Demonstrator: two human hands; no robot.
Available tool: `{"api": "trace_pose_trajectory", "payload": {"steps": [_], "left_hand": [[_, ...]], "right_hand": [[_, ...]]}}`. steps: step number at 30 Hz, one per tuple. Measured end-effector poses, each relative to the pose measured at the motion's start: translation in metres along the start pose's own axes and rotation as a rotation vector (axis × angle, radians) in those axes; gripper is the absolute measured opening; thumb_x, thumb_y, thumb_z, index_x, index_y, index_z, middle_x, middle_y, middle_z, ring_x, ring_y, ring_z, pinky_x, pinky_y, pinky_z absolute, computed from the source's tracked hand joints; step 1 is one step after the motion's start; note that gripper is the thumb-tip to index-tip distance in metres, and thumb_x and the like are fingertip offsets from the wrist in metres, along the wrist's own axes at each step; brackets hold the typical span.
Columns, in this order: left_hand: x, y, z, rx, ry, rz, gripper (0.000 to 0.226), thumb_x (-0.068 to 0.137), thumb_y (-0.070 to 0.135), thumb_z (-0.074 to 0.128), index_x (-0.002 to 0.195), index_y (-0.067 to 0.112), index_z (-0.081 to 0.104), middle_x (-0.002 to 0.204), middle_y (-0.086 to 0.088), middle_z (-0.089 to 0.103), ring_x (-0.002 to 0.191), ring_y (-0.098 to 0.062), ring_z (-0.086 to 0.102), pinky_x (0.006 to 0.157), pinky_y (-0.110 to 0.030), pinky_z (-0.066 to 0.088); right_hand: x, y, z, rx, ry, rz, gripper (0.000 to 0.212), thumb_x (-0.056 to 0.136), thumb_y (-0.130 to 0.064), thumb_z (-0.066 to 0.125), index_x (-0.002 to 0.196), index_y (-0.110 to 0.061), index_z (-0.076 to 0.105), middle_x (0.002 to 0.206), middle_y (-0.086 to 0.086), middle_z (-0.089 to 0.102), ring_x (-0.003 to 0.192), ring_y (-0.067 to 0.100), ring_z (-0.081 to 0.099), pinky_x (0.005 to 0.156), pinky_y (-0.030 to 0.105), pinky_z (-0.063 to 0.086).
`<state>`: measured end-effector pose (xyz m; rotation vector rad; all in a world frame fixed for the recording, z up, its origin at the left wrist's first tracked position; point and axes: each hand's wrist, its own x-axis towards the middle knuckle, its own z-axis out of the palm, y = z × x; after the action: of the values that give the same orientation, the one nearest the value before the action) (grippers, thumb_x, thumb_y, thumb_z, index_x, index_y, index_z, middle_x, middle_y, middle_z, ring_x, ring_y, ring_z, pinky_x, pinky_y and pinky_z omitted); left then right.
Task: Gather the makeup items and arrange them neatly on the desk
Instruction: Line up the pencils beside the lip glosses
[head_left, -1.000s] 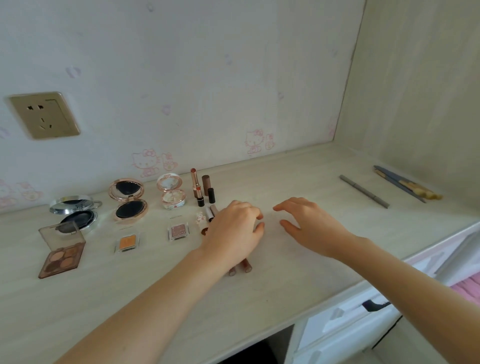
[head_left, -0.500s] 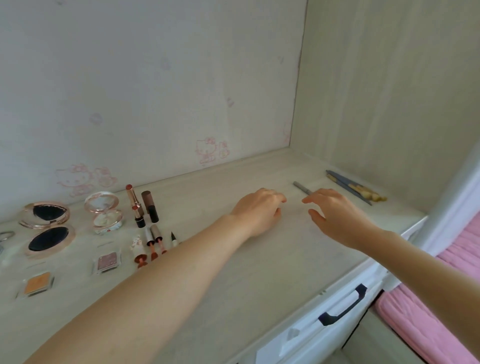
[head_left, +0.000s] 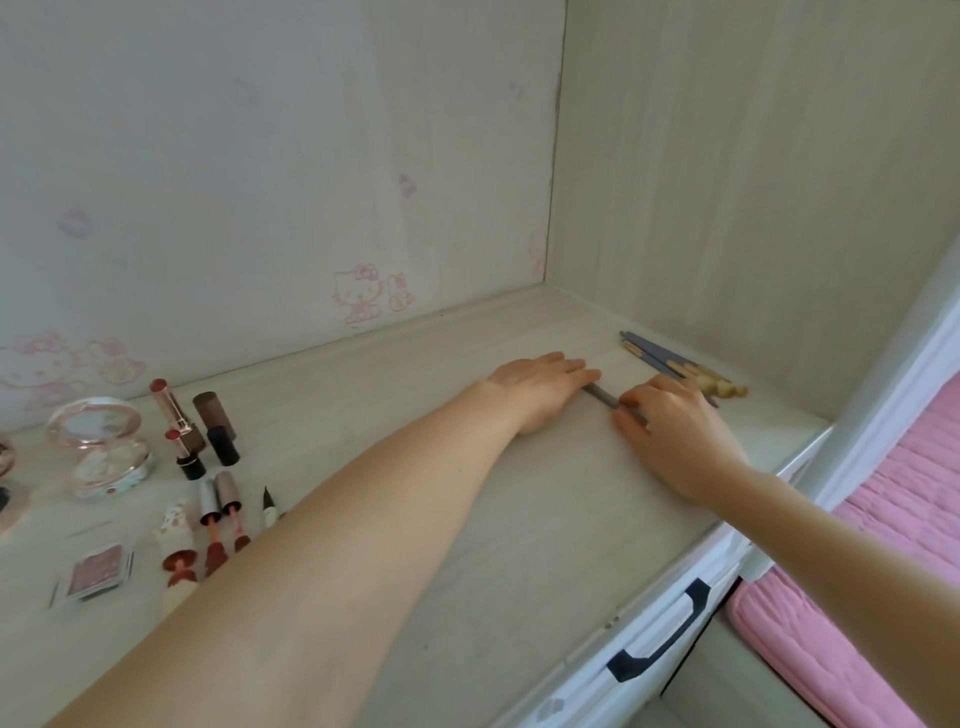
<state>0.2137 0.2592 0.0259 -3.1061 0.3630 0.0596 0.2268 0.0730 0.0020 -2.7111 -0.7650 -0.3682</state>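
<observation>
At the far left of the pale wood-grain tabletop (head_left: 467, 519) stands a round clear compact with a rose-gold rim (head_left: 98, 447), its lid raised. Below it lies a small square clear pan of mauve eyeshadow (head_left: 98, 570). Just right of the compact stand an uncapped rose-gold lipstick with a red bullet (head_left: 174, 413), a shorter dark lipstick (head_left: 184, 451), a brown cylindrical cap (head_left: 213, 413) and a black cap (head_left: 223, 445). In front of these lie a white patterned tube (head_left: 176, 540), two silver-capped lip-gloss tubes (head_left: 221, 514) side by side and a thin black-tipped liner pen (head_left: 268, 506), partly hidden by the left forearm. No brand name or writing on any of them can be read; the wall (head_left: 208, 182) behind carries faint pink cartoon-cat prints.

Well to the right, the left hand (head_left: 540, 387) lies flat, fingers straight, over one end of a slim grey pencil (head_left: 602, 396). The right hand (head_left: 670, 431) pinches the pencil's other end between curled fingertips. Just beyond them, a bundle of blue-grey and tan sticks with knobbly yellowish ends (head_left: 675, 364) rests by the side panel. A white drawer with a black handle (head_left: 660, 644) sits below the edge, beside pink bedding (head_left: 857, 597).
</observation>
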Motion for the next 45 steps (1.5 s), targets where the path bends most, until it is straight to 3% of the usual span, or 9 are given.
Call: {"api": "trace_pose_trajectory", "payload": {"steps": [5, 9, 14, 18, 23, 26, 30, 36, 45], "left_hand": [[0.000, 0.003, -0.002, 0.064, 0.087, -0.029, 0.036, 0.097, 0.012, 0.036, 0.131, 0.017, 0.046, 0.131, -0.010, 0.047, 0.123, -0.030, 0.042, 0.095, -0.038, 0.042], [-0.011, 0.005, -0.003, 0.137, 0.167, 0.004, 0.028, 0.094, 0.004, 0.037, 0.117, 0.009, 0.051, 0.117, -0.012, 0.050, 0.111, -0.032, 0.047, 0.082, -0.038, 0.044], [-0.037, 0.006, -0.004, 0.143, 0.262, 0.031, 0.027, 0.093, -0.002, 0.035, 0.112, 0.009, 0.049, 0.114, -0.011, 0.055, 0.108, -0.029, 0.049, 0.080, -0.038, 0.043], [-0.065, 0.002, -0.010, 0.111, 0.326, 0.030, 0.023, 0.094, 0.001, 0.036, 0.109, 0.013, 0.049, 0.110, -0.008, 0.055, 0.105, -0.028, 0.049, 0.076, -0.037, 0.040], [-0.107, -0.008, -0.032, 0.060, 0.407, 0.019, 0.023, 0.094, -0.001, 0.039, 0.107, 0.015, 0.050, 0.108, -0.005, 0.054, 0.101, -0.026, 0.050, 0.074, -0.040, 0.045], [-0.141, -0.011, -0.042, 0.036, 0.465, 0.012, 0.020, 0.094, 0.001, 0.041, 0.104, 0.014, 0.051, 0.104, -0.005, 0.054, 0.096, -0.026, 0.051, 0.069, -0.042, 0.047], [-0.196, -0.015, -0.042, 0.049, 0.560, -0.001, 0.014, 0.096, 0.008, 0.045, 0.104, 0.014, 0.054, 0.099, -0.002, 0.056, 0.087, -0.024, 0.053, 0.061, -0.040, 0.048], [-0.282, -0.026, -0.036, -0.012, 0.601, -0.089, 0.016, 0.099, 0.015, 0.046, 0.108, 0.013, 0.058, 0.101, 0.001, 0.058, 0.092, -0.019, 0.054, 0.070, -0.037, 0.049], [-0.409, -0.050, -0.021, -0.187, 0.699, -0.334, 0.017, 0.093, 0.014, 0.056, 0.107, 0.012, 0.066, 0.101, 0.002, 0.062, 0.097, -0.016, 0.053, 0.081, -0.030, 0.044]], "right_hand": [[-0.001, 0.000, -0.002, 0.003, 0.020, -0.006, 0.024, 0.095, -0.030, 0.052, 0.102, -0.015, 0.070, 0.103, 0.006, 0.060, 0.105, 0.028, 0.049, 0.086, 0.039, 0.046], [-0.003, -0.003, -0.004, 0.031, 0.021, -0.015, 0.021, 0.094, -0.030, 0.054, 0.100, -0.016, 0.069, 0.100, 0.003, 0.060, 0.100, 0.026, 0.051, 0.083, 0.038, 0.047], [-0.010, -0.012, -0.006, 0.087, 0.044, -0.024, 0.016, 0.095, -0.026, 0.053, 0.098, -0.017, 0.065, 0.095, 0.001, 0.060, 0.095, 0.024, 0.053, 0.077, 0.037, 0.047], [-0.021, -0.028, -0.013, 0.178, 0.083, -0.052, 0.014, 0.095, -0.025, 0.053, 0.099, -0.017, 0.064, 0.085, 0.000, 0.063, 0.077, 0.021, 0.057, 0.066, 0.035, 0.050], [-0.033, -0.058, -0.030, 0.297, 0.169, -0.131, 0.007, 0.092, -0.016, 0.058, 0.094, -0.013, 0.064, 0.076, 0.000, 0.062, 0.065, 0.013, 0.054, 0.054, 0.017, 0.040], [-0.040, -0.080, -0.040, 0.322, 0.207, -0.146, 0.007, 0.091, -0.015, 0.059, 0.093, -0.014, 0.066, 0.075, -0.002, 0.061, 0.063, 0.004, 0.051, 0.052, 0.009, 0.033], [-0.056, -0.113, -0.049, 0.350, 0.203, -0.216, 0.006, 0.091, -0.015, 0.060, 0.093, -0.016, 0.065, 0.078, 0.000, 0.063, 0.068, 0.016, 0.056, 0.059, 0.013, 0.039], [-0.086, -0.180, -0.051, 0.375, 0.194, -0.396, 0.007, 0.092, -0.012, 0.058, 0.096, -0.011, 0.064, 0.083, 0.002, 0.062, 0.073, 0.022, 0.056, 0.068, 0.037, 0.048], [-0.122, -0.283, -0.044, 0.357, 0.104, -0.595, 0.017, 0.096, -0.022, 0.051, 0.105, -0.015, 0.064, 0.093, -0.001, 0.065, 0.085, 0.019, 0.054, 0.069, 0.039, 0.049]]}}
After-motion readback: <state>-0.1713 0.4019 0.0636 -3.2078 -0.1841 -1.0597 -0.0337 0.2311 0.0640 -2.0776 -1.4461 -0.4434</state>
